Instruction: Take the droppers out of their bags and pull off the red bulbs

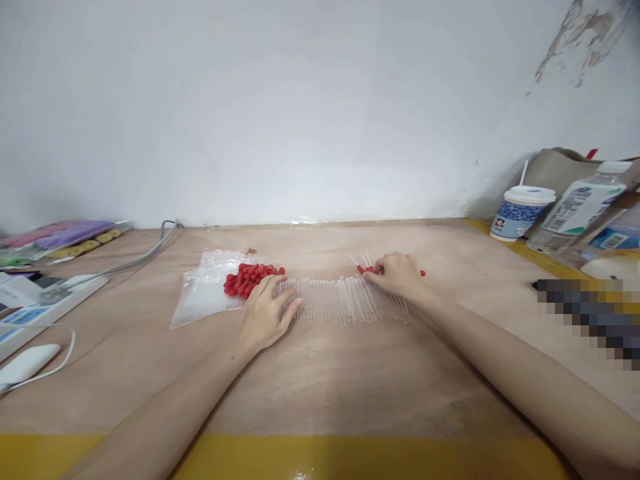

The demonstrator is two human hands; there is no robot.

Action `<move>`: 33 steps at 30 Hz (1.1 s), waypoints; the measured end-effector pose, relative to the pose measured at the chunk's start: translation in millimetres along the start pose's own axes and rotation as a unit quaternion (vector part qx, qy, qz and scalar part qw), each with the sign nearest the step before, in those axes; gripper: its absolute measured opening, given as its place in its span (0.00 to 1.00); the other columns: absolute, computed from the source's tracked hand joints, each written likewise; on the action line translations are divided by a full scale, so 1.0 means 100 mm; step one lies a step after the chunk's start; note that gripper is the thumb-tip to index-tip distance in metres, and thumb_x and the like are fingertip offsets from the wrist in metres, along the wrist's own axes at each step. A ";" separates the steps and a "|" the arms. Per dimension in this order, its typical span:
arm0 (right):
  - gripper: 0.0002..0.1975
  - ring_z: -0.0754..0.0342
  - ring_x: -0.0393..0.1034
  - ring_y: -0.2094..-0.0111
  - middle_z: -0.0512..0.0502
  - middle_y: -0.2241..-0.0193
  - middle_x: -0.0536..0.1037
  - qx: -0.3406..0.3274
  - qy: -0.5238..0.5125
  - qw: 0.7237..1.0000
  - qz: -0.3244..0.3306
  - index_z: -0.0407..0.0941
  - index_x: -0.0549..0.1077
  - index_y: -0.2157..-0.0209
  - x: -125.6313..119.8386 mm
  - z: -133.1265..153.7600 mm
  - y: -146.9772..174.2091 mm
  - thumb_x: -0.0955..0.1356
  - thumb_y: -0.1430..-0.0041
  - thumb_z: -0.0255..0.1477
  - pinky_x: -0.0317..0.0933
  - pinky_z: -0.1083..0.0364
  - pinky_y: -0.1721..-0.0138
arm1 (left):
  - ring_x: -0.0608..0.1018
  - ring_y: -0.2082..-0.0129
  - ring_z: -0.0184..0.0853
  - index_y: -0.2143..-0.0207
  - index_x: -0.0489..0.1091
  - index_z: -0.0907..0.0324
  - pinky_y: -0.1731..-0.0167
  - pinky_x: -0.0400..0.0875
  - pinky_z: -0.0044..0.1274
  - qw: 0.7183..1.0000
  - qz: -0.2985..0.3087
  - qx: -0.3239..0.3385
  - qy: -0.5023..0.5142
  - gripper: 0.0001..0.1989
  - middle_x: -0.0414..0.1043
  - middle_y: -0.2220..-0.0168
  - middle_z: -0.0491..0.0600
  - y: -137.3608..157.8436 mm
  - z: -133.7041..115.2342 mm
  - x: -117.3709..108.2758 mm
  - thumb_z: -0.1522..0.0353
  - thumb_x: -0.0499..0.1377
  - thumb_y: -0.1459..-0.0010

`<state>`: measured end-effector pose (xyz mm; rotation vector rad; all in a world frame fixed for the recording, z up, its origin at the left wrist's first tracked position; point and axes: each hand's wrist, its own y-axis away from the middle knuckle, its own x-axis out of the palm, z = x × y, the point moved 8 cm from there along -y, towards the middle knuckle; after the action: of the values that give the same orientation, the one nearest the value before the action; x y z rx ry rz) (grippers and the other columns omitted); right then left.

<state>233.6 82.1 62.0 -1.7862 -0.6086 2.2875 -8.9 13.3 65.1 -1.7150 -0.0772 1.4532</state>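
A row of thin clear tubes (325, 300), probably glass, lies side by side across the middle of the wooden table. My left hand (265, 313) rests over the row's left end, its thumb and fingers apart, the fingertips beside a pile of small red rubber bulbs (249, 279). At the row's right end, the fingers of my right hand (397, 275) are bent together around a red bulb (361, 270). A few thin tube ends stick out beyond these fingertips, and another bit of red shows behind the hand. My fingers hide the exact grip.
Under the bulb pile lies a clear plastic bag (200, 300). On the left are a power strip (55, 313), a grey cable, a white charger (30, 363) and colourful packets (65, 240). A paper cup (523, 212) and plastic bottle (583, 207) stand at right, before the wall.
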 end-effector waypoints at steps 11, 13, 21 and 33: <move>0.10 0.52 0.66 0.71 0.47 0.75 0.75 -0.078 -0.158 0.975 -0.138 0.45 0.71 0.74 -0.37 0.08 0.44 0.64 0.47 0.36 0.56 0.54 0.69 | 0.64 0.48 0.42 0.45 0.57 0.60 0.49 0.62 0.37 0.998 -0.049 -0.004 0.031 0.20 0.62 0.49 0.56 -0.01 0.21 -0.01 0.69 0.46 0.40; 0.08 0.52 0.65 0.71 0.47 0.75 0.74 -0.144 -0.164 0.962 -0.164 0.45 0.71 0.72 -0.40 0.19 0.63 0.64 0.46 0.33 0.55 0.52 0.66 | 0.63 0.46 0.41 0.45 0.57 0.58 0.49 0.61 0.37 0.997 -0.061 0.014 0.037 0.20 0.62 0.48 0.55 0.00 0.14 -0.03 0.69 0.47 0.40; 0.03 0.54 0.63 0.71 0.49 0.76 0.73 -0.249 -0.177 0.941 -0.148 0.45 0.70 0.70 -0.35 0.55 0.97 0.64 0.44 0.28 0.50 0.52 0.65 | 0.63 0.45 0.40 0.49 0.62 0.59 0.48 0.62 0.36 0.983 -0.035 0.176 0.046 0.16 0.63 0.47 0.55 0.03 -0.62 0.00 0.70 0.51 0.41; 0.09 0.52 0.67 0.64 0.46 0.67 0.76 -0.333 -0.103 0.924 -0.159 0.45 0.69 0.60 -0.25 0.93 1.04 0.63 0.43 0.29 0.55 0.51 0.61 | 0.75 0.58 0.36 0.64 0.70 0.61 0.56 0.71 0.30 0.977 -0.057 0.205 0.035 0.08 0.74 0.60 0.51 0.03 -0.83 -0.03 0.70 0.52 0.42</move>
<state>162.5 -40.2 58.6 -1.4997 -1.7436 2.1895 57.6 -36.5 60.7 -1.3973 0.1504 1.2237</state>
